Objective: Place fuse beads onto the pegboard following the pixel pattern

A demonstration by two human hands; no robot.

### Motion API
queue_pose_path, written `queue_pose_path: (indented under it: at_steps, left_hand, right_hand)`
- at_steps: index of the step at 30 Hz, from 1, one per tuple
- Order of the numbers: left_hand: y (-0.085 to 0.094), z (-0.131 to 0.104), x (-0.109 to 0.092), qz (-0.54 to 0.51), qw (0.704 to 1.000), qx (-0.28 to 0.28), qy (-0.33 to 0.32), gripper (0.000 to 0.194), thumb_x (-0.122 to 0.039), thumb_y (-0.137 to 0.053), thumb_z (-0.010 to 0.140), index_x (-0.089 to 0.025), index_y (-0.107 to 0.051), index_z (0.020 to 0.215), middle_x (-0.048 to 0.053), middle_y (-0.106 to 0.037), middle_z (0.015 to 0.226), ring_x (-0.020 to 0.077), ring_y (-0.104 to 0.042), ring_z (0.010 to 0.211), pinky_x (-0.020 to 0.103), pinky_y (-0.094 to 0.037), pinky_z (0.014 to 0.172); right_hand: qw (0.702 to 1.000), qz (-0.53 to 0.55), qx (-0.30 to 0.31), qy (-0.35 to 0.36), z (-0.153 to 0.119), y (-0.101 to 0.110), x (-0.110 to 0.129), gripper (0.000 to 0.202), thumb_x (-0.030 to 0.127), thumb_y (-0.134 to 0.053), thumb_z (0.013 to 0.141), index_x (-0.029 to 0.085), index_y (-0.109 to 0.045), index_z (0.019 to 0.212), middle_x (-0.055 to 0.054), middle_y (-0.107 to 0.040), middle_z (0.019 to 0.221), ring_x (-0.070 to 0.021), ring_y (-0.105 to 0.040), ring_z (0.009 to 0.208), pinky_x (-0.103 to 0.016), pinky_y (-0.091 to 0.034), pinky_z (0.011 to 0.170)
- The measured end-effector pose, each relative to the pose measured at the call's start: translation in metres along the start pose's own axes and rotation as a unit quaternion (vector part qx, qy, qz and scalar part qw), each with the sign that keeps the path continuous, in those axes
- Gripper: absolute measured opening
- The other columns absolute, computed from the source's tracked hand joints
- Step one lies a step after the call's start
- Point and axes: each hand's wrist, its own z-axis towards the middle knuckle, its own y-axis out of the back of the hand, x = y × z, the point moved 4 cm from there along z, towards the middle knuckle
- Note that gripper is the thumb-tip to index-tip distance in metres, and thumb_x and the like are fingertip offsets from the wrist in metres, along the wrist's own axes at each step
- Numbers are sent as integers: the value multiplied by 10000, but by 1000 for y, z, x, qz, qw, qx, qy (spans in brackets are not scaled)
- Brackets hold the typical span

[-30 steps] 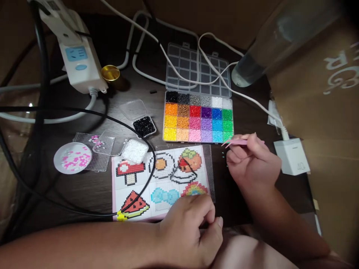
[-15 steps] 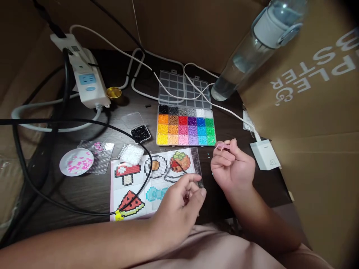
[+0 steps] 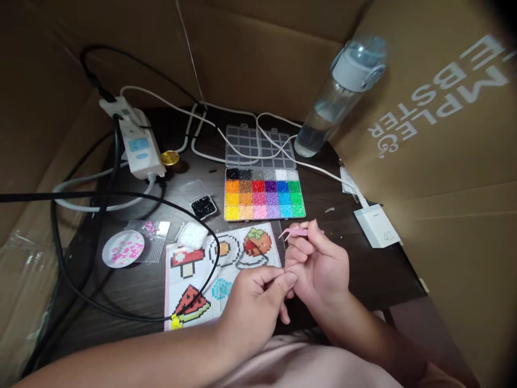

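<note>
My right hand [image 3: 319, 264] is closed around pink tweezers [image 3: 298, 233], whose bent tips point left. My left hand [image 3: 254, 302] has thumb and forefinger pinched together against the edge of my right palm. Whatever may be between those fingertips is too small to make out. Under and beside my left hand lies a pattern sheet [image 3: 238, 229] with pixel pictures of a mushroom, an egg, a persimmon and a watermelon [image 3: 190, 303]. A clear pegboard covers part of it. Behind the sheet sits a sorted bead box [image 3: 264, 199] with its lid open.
A white dish [image 3: 123, 249] of pink and white beads stands left, beside a small pegboard [image 3: 155, 248]. Small boxes hold black beads [image 3: 203, 206] and white beads [image 3: 192, 235]. A black cable [image 3: 216, 237] loops above the sheet. A bottle [image 3: 331, 102], charger [image 3: 375, 225] and power strip [image 3: 141, 145] stand around.
My hands have come together: the left fingertips now touch the right palm. The right hand has moved left and down with the tweezers. The camera view has shifted.
</note>
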Motion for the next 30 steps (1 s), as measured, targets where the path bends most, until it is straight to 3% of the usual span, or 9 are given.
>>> queue_pose_path:
  at_steps: [8, 12, 14, 15, 18, 23, 30]
  left_hand:
    - [-17, 6, -5, 43, 999, 22, -11, 386, -487, -467, 908, -185, -552, 683, -43, -479, 473, 134, -551, 414, 260, -466, 484]
    - [-15, 21, -30, 145, 986, -21, -73, 390, -471, -432, 944, -174, -628, 785, 13, -591, 575, 155, -572, 452, 295, -490, 492]
    - [-6, 33, -51, 229, 962, -68, -132, 311, -421, -488, 932, -184, -686, 904, 66, -689, 781, 177, -631, 600, 320, -522, 598]
    - [-2, 40, -62, 276, 943, -86, -165, 254, -377, -529, 915, -193, -703, 929, 87, -706, 878, 207, -663, 761, 346, -535, 726]
    - [5, 63, -85, 414, 880, -99, -212, 195, -282, -568, 887, -183, -720, 816, 116, -691, 865, 282, -636, 948, 431, -475, 906]
    - [5, 96, -93, 565, 799, -60, -197, 245, -270, -564, 893, -186, -706, 711, 90, -693, 804, 249, -641, 833, 370, -468, 816]
    - [4, 117, -97, 655, 735, -30, -172, 258, -295, -609, 888, -198, -688, 663, 53, -690, 725, 211, -633, 741, 304, -430, 684]
  right_hand:
    - [996, -30, 4, 87, -2, 3, 15, 210, 324, -836, 723, 168, -700, 688, 12, -656, 678, -18, -510, 450, -100, -445, 412]
    - [988, -20, -1, 151, -2, 17, 44, 171, 291, -849, 698, 165, -734, 710, 0, -680, 676, -26, -523, 454, -124, -454, 419]
    - [979, -32, -8, 199, -2, 29, 60, 153, 277, -835, 715, 157, -742, 720, -12, -689, 685, -33, -534, 464, -135, -454, 420]
    - [974, -44, -11, 221, -3, 36, 68, 150, 275, -830, 722, 152, -744, 723, -16, -689, 687, -36, -540, 468, -139, -456, 423]
    - [962, -75, -20, 263, -4, 57, 79, 147, 286, -821, 736, 157, -750, 735, -20, -692, 702, -52, -557, 474, -164, -468, 427]
    - [963, -106, -16, 248, -3, 78, 73, 158, 318, -796, 771, 168, -755, 745, -19, -679, 653, -84, -563, 465, -207, -490, 434]
    - [974, -94, 2, 208, 0, 84, 71, 169, 323, -794, 782, 160, -766, 748, -21, -665, 606, -74, -561, 451, -184, -475, 429]
